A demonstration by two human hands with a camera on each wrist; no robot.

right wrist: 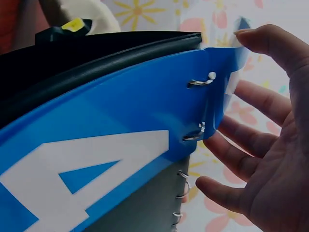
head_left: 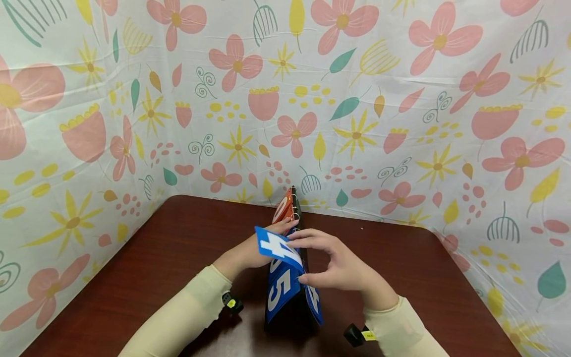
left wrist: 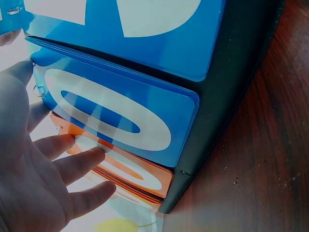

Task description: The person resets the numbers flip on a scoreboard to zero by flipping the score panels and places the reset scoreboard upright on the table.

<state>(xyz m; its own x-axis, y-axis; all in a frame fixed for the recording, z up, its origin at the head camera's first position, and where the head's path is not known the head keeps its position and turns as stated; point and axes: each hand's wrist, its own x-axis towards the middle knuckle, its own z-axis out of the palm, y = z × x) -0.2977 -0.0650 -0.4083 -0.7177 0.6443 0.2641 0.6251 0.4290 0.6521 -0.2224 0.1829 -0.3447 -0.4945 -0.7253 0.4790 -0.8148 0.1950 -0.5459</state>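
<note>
A tabletop flip scoreboard (head_left: 285, 282) stands like a tent, with numbered cards on metal rings along its top edge. One blue card (head_left: 277, 247) with a white 4 is lifted and bent above the ridge. My right hand (head_left: 341, 263) touches this card with thumb and fingers spread apart; in the right wrist view the thumb tip meets its raised edge. On the left side, my left hand (left wrist: 43, 159) stretches its fingers across an orange card (left wrist: 135, 171) with a 0, beside a blue 0 card (left wrist: 116, 116). A blue 5 card (head_left: 282, 292) faces left, near the front end.
The scoreboard stands on a dark red-brown wooden table (head_left: 169, 238). A white cloth (head_left: 276, 124) printed with flowers and leaves hangs behind and along both sides. Black wrist cameras (head_left: 354, 335) are strapped beneath the sleeves, close to the tabletop.
</note>
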